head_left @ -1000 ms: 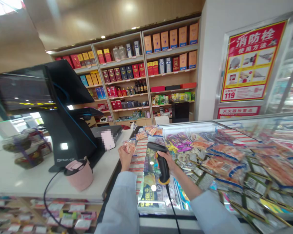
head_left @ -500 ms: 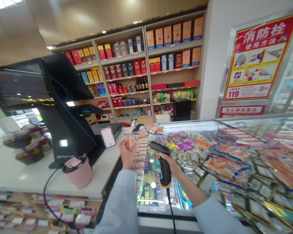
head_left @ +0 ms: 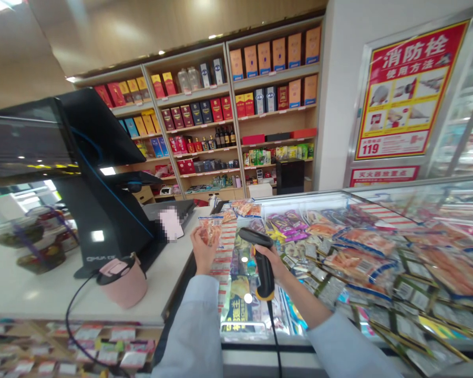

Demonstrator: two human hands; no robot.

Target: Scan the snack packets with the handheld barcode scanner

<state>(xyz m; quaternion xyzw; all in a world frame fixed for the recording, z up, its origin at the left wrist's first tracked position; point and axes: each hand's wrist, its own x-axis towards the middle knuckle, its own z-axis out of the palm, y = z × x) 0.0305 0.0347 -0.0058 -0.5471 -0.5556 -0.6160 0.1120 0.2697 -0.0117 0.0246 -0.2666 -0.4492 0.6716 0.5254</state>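
Note:
My left hand (head_left: pixel 203 253) is closed on a small clear snack packet (head_left: pixel 212 229) with reddish contents and a blue edge, held upright above a red-and-white striped strip (head_left: pixel 225 262). In my right hand (head_left: pixel 274 262) is a black barcode scanner (head_left: pixel 265 270) with yellow trim, its head tilted toward the packet without touching it. A cable (head_left: pixel 274 331) drops from the scanner's grip. Similar packets (head_left: pixel 246 208) lie just beyond my left hand. Under and beside both hands is a glass-topped case (head_left: pixel 256 344) covered with many packets.
A black point-of-sale terminal (head_left: pixel 114 210) stands on the white counter (head_left: pixel 31 296) at left, with a pink cup-shaped container (head_left: pixel 124 286) and stacked jars (head_left: pixel 39 252) near it. Purple packets (head_left: pixel 289 224) and larger snack bags (head_left: pixel 362 265) spread rightward. Shelves of boxes (head_left: pixel 216 110) line the back wall.
The whole view has shifted slightly, so the surroundings sit a little further left. Both hands keep nearly the same pose, still holding the snack packet and the scanner.

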